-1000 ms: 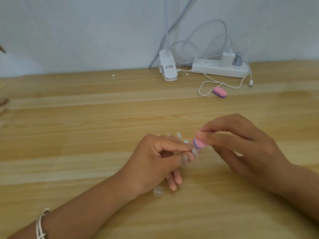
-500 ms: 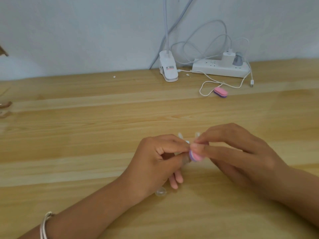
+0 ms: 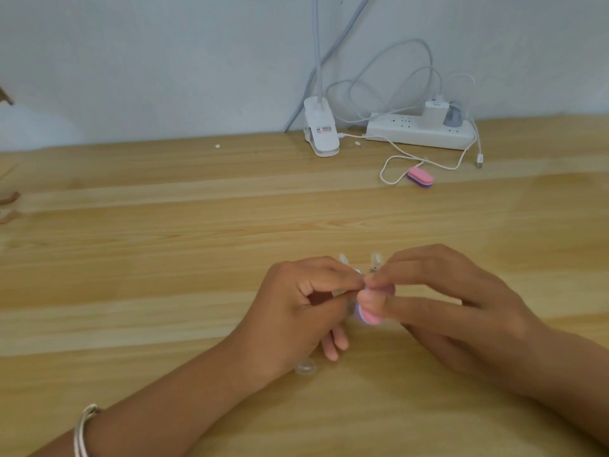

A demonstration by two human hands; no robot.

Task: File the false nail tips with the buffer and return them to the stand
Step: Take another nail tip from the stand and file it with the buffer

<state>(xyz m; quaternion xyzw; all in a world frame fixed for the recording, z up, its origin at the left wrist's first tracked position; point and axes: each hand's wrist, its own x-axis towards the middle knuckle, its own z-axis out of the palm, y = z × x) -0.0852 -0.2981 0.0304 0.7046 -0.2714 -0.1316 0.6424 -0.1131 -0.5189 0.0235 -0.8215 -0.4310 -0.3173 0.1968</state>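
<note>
My left hand pinches a clear false nail tip between thumb and forefinger; the tip is almost hidden by the fingers. My right hand grips a small pink and purple buffer, pressed against the tip where the two hands meet. Behind the fingers, clear nail tips on the stand stick up, mostly hidden. A loose clear nail tip lies on the table under my left wrist.
A second pink and purple buffer lies further back on the wooden table. Against the wall sit a white lamp clip, a white power strip and loose white cables.
The buffer has slid down and leftwards across the held tip, and my right hand has closed in on my left hand.
</note>
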